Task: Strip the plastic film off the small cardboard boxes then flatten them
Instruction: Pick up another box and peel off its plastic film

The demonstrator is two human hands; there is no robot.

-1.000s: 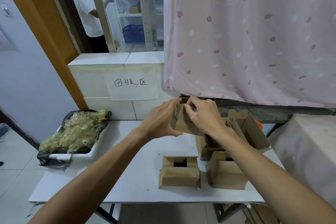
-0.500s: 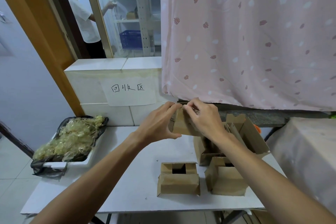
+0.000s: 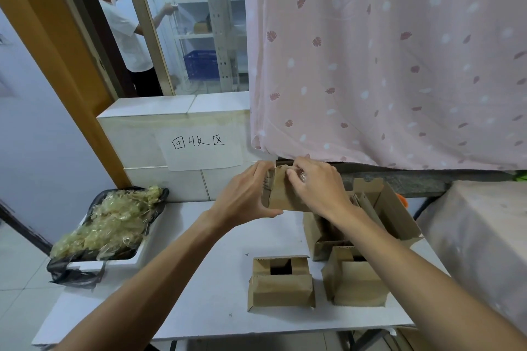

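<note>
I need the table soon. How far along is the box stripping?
Done: a bin at the table's left is heaped with stripped film. In hand: the left hand steadies one small box while the right hand picks at its top edge. Left: no box looks flattened; one box near the front edge and the cluster beside it stand unflattened.

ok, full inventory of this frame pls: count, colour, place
held box: 1, brown, above table between both hands
boxes on table: about 4, brown, front and right
table: 1, white, centre
tray: 1, white, black-lined, table's left end
film scraps: pile, yellowish clear, in tray
paper sign: 1, white, tiled ledge
curtain: 1, pink, right rear
crate: 1, blue, back room
other person: 1, white shirt, doorway
left hand: gripping box
right hand: pinching box top
</note>
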